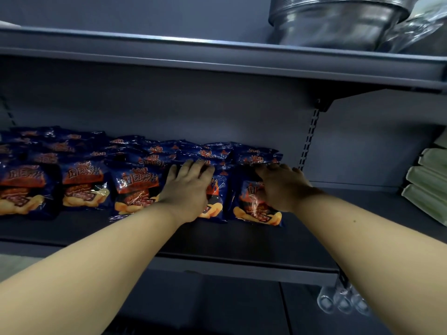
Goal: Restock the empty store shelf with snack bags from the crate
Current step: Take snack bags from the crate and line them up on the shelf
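Several dark blue snack bags with orange print stand in rows on the grey shelf (242, 240), filling its left and middle. My left hand (187, 189) lies flat with spread fingers on the front of one bag (215, 204) in the front row. My right hand (281, 187) rests on the rightmost front bag (256, 206), fingers reaching over its top edge toward the bags behind. The crate is out of view.
Pale green packs (425, 187) are stacked at the shelf's right end. A slotted upright (308, 141) runs down the back wall. Metal basins (336, 20) sit on the shelf above. Clear glasses (343, 301) stand below at the right.
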Tool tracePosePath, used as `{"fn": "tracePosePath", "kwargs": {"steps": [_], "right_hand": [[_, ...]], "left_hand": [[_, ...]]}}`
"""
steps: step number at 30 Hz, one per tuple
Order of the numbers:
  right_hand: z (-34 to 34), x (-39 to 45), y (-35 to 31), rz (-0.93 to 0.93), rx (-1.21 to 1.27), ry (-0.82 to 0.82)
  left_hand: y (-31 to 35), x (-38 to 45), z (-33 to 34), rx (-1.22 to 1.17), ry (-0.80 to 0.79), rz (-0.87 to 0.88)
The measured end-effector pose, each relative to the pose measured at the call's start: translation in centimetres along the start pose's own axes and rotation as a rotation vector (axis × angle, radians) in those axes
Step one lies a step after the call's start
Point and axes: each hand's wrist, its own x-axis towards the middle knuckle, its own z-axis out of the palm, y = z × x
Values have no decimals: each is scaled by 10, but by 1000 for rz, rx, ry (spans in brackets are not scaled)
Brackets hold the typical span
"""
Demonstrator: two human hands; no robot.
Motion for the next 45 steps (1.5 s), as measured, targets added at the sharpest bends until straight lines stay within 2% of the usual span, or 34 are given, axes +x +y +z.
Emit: {"fn": "tracePosePath", "kwargs": {"steps": [10, 20, 31, 35, 39, 42, 45], "right_hand": [[7, 2, 4, 2, 128, -101], [1, -7, -2, 22, 99, 17], [-14, -32, -10, 58, 134, 5], [-17, -46, -29, 75, 147, 27], [-14, -68, -64, 129, 142, 160], [-9, -87, -100, 179, 150, 246], [5, -104, -140, 163, 158, 265]], "left_hand": [[7, -8, 3, -81, -144, -50], [17, -13, 4, -69, -150, -87], [23, -29, -4, -67, -83, -36], [22, -41, -4, -187, 9, -49], [6, -72, -5, -282, 75, -20], [-15, -102, -1, -296, 66, -10], [-34, -130, 7, -284, 20, 16]]}}
